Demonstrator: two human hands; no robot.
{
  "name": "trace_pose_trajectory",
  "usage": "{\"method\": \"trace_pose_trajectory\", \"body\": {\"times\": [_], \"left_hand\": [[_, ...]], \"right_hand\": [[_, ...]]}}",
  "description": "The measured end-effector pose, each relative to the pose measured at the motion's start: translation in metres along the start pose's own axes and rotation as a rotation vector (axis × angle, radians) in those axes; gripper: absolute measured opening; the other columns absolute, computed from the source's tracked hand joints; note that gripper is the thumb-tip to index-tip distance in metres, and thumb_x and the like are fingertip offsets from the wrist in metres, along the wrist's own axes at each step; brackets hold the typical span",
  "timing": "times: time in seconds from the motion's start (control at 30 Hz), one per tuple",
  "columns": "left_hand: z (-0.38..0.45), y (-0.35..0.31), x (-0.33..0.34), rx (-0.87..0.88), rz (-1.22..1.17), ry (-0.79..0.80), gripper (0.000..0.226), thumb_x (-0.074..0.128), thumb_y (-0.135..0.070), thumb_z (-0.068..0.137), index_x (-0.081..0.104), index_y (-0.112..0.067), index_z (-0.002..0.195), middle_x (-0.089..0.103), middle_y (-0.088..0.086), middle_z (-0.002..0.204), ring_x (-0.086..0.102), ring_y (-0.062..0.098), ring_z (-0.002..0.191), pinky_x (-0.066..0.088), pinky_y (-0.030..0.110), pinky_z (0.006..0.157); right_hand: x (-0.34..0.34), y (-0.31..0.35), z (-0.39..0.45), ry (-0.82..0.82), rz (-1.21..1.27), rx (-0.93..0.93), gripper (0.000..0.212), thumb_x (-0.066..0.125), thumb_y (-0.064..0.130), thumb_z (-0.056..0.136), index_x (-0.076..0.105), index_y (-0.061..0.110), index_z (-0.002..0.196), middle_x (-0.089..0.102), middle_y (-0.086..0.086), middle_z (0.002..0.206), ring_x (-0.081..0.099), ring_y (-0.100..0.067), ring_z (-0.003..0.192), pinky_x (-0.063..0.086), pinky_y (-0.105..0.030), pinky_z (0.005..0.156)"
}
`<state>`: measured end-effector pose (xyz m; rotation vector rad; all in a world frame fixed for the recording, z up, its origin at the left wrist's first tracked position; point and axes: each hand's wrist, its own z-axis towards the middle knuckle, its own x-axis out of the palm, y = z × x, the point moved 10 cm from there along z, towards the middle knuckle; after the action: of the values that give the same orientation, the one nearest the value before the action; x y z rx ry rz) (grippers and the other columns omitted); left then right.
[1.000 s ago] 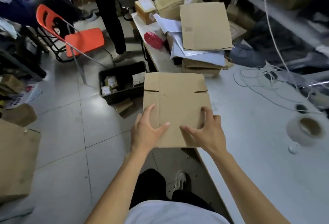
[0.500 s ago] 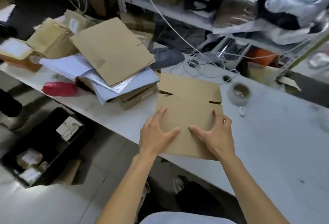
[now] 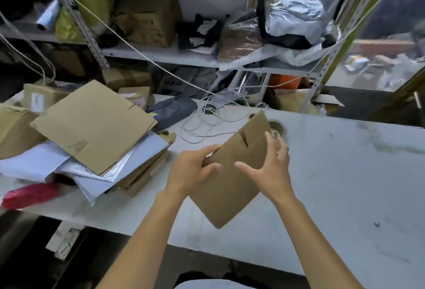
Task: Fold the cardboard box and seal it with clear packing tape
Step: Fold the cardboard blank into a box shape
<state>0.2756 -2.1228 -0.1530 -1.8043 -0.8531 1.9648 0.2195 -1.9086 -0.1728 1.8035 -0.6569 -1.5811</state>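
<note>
Hands pinch flat cardboard box (image 3: 232, 173) above table (image 3: 345, 173): left hand (image 3: 192, 171) at upper-left edge, right hand (image 3: 269, 169) w/ thumb on face, fingers behind. Box not yet opened or folded; tape roll (image 3: 277, 129) lies just behind it, so taping is left too.

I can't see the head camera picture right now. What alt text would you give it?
Two bare hands, left hand and right hand, hold a flattened cardboard box tilted like a diamond above a white table. Behind it lie a partly hidden tape roll, a coiled white cord and a pile of flat cardboard.
</note>
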Motion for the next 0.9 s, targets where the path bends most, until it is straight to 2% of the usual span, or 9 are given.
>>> {"method": "trace_pose_trajectory", "body": {"times": [0.1, 0.2, 0.33, 0.4, 0.5, 0.6, 0.7, 0.8, 0.9], "left_hand": [[0.026, -0.028, -0.005, 0.188, 0.189, 0.023, 0.049, 0.077, -0.038, 0.082, 0.064, -0.044, 0.128, 0.078, -0.009, 0.096, 0.070, 0.017, 0.095, 0.053, 0.034, 0.077], [0.040, -0.049, -0.008, 0.378, 0.259, -0.017, 0.045, 0.078, -0.036, 0.080, 0.067, -0.044, 0.123, 0.078, -0.007, 0.088, 0.071, 0.022, 0.084, 0.054, 0.038, 0.065], [0.053, -0.052, 0.002, 0.481, 0.354, -0.029, 0.030, 0.072, -0.039, 0.073, 0.072, -0.037, 0.102, 0.073, -0.007, 0.070, 0.067, 0.023, 0.064, 0.049, 0.033, 0.048], [0.058, -0.041, 0.012, 0.462, 0.413, 0.016, 0.017, 0.067, -0.042, 0.078, 0.069, -0.031, 0.091, 0.071, -0.008, 0.072, 0.066, 0.020, 0.067, 0.048, 0.034, 0.051], [0.067, -0.026, 0.016, 0.363, 0.426, 0.016, 0.029, 0.068, -0.050, 0.084, 0.065, -0.021, 0.082, 0.067, -0.006, 0.072, 0.062, 0.017, 0.071, 0.034, 0.029, 0.050], [0.069, -0.007, -0.001, 0.100, 0.383, -0.153, 0.033, 0.069, -0.057, 0.082, 0.070, -0.026, 0.090, 0.069, -0.007, 0.085, 0.062, 0.017, 0.086, 0.034, 0.030, 0.057], [0.059, 0.021, -0.001, -0.105, 0.228, -0.238, 0.034, 0.074, -0.047, 0.082, 0.066, -0.021, 0.103, 0.059, -0.003, 0.099, 0.053, 0.023, 0.100, 0.032, 0.031, 0.068], [0.060, 0.029, 0.010, -0.085, -0.027, -0.191, 0.026, 0.080, -0.023, 0.081, 0.066, -0.012, 0.099, 0.049, -0.004, 0.102, 0.051, 0.019, 0.098, 0.030, 0.016, 0.076], [0.062, 0.018, 0.012, 0.021, -0.134, -0.154, 0.020, 0.079, -0.008, 0.080, 0.068, -0.005, 0.096, 0.049, 0.000, 0.110, 0.050, 0.013, 0.096, 0.034, 0.005, 0.086]], "right_hand": [[-0.012, 0.010, 0.020, -0.023, 0.045, -0.057, 0.106, 0.078, 0.064, 0.067, 0.013, 0.049, 0.149, -0.002, 0.012, 0.160, 0.007, -0.022, 0.150, 0.031, -0.048, 0.114], [-0.020, 0.011, 0.030, -0.036, 0.032, -0.073, 0.094, 0.079, 0.060, 0.068, 0.026, 0.052, 0.145, -0.002, 0.010, 0.161, 0.008, -0.022, 0.149, 0.033, -0.045, 0.112], [-0.018, 0.004, 0.032, -0.057, 0.014, -0.051, 0.064, 0.082, 0.051, 0.071, 0.053, 0.041, 0.127, 0.001, 0.009, 0.161, 0.010, -0.022, 0.147, 0.033, -0.040, 0.109], [-0.014, 0.002, 0.029, -0.060, 0.004, -0.037, 0.057, 0.082, 0.047, 0.073, 0.055, 0.038, 0.122, 0.001, 0.009, 0.161, 0.012, -0.023, 0.145, 0.035, -0.038, 0.106], [-0.012, 0.001, 0.029, -0.084, -0.026, -0.035, 0.058, 0.082, 0.044, 0.074, 0.053, 0.039, 0.124, 0.002, 0.008, 0.161, 0.015, -0.024, 0.142, 0.036, -0.040, 0.106], [-0.010, -0.004, 0.030, -0.094, -0.046, -0.034, 0.055, 0.081, 0.042, 0.075, 0.051, 0.040, 0.122, 0.002, 0.010, 0.160, 0.013, -0.026, 0.144, 0.036, -0.043, 0.108], [-0.009, -0.014, 0.026, -0.107, -0.024, -0.032, 0.050, 0.081, 0.040, 0.075, 0.053, 0.039, 0.116, 0.004, 0.016, 0.156, 0.008, -0.020, 0.145, 0.035, -0.044, 0.111], [-0.015, -0.021, 0.027, -0.117, 0.002, -0.034, 0.047, 0.081, 0.034, 0.077, 0.055, 0.038, 0.115, 0.005, 0.011, 0.156, 0.009, -0.020, 0.145, 0.033, -0.040, 0.111], [-0.029, -0.025, 0.041, -0.121, 0.008, 0.001, 0.046, 0.080, 0.032, 0.080, 0.057, 0.033, 0.120, 0.007, 0.002, 0.158, 0.012, -0.025, 0.146, 0.028, -0.036, 0.111]]}}
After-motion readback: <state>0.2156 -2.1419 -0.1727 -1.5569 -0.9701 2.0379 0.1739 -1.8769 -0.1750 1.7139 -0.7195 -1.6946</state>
